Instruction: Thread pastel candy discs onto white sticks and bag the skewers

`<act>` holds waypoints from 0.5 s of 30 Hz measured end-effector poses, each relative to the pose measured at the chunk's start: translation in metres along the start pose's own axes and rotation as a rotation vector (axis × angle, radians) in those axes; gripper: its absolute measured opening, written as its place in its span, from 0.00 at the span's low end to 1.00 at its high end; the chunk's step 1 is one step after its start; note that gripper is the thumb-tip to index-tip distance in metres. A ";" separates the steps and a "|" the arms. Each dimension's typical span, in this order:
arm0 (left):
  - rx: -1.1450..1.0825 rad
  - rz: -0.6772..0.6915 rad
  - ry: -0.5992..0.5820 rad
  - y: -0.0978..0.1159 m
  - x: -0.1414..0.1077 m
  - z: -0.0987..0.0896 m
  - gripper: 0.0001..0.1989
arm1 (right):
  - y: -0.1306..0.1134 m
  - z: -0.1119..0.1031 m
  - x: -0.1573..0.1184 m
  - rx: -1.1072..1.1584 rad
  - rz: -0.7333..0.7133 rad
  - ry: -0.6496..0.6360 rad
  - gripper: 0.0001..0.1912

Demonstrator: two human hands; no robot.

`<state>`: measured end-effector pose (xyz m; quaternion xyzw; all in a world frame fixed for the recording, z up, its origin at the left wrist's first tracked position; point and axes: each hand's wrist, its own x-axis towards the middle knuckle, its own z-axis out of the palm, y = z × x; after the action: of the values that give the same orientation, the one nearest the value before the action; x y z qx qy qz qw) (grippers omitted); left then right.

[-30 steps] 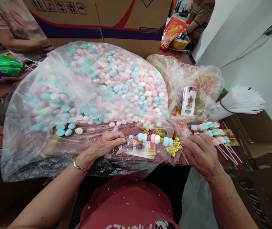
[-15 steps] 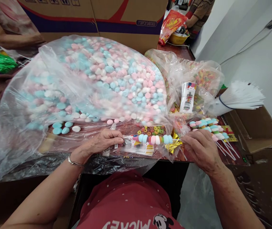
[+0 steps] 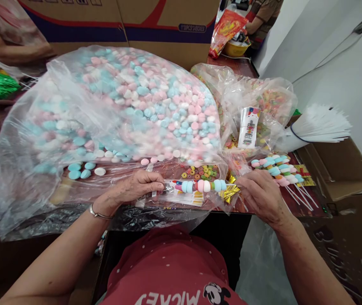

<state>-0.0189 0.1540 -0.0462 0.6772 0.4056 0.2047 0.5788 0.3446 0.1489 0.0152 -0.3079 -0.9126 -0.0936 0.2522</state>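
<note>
A marshmallow skewer (image 3: 204, 186) runs level between my two hands, with blue, pink and white marshmallows and some darker and orange pieces. My right hand (image 3: 259, 195) is closed on its white stick at the right end. At the other end, my left hand (image 3: 143, 185) pinches a small clear plastic bag (image 3: 168, 187), which appears to lie around the skewer's left tip. Below the skewer lie flat printed bags (image 3: 190, 199). Gummy rings (image 3: 200, 172) lie behind it, and gold twist ties (image 3: 231, 191) lie by the stick.
A large clear sack of marshmallows (image 3: 143, 106) fills the table's left and middle. Loose marshmallows (image 3: 85, 173) sit before it. At right are finished skewers (image 3: 279, 169), stacked printed bags (image 3: 248, 127), a bundle of white sticks (image 3: 319, 127) and a cardboard box (image 3: 343, 169). Other people work behind.
The skewer and my right hand have shifted slightly left, toward my left hand. More clear plastic shows around the skewer's left end. My left hand has stayed nearly in place.
</note>
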 end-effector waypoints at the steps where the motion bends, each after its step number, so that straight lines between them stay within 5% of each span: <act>1: -0.012 0.010 -0.014 0.001 0.001 0.001 0.15 | 0.000 0.002 -0.001 0.001 0.013 0.004 0.07; 6: -0.050 0.034 -0.032 0.007 0.004 0.005 0.12 | -0.003 0.006 -0.005 -0.008 0.051 0.036 0.08; 15: 0.042 0.099 0.107 0.007 -0.002 0.004 0.17 | -0.001 -0.003 -0.008 -0.010 0.062 0.032 0.08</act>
<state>-0.0152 0.1499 -0.0397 0.6967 0.4062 0.2605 0.5308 0.3506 0.1425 0.0133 -0.3357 -0.8980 -0.0953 0.2679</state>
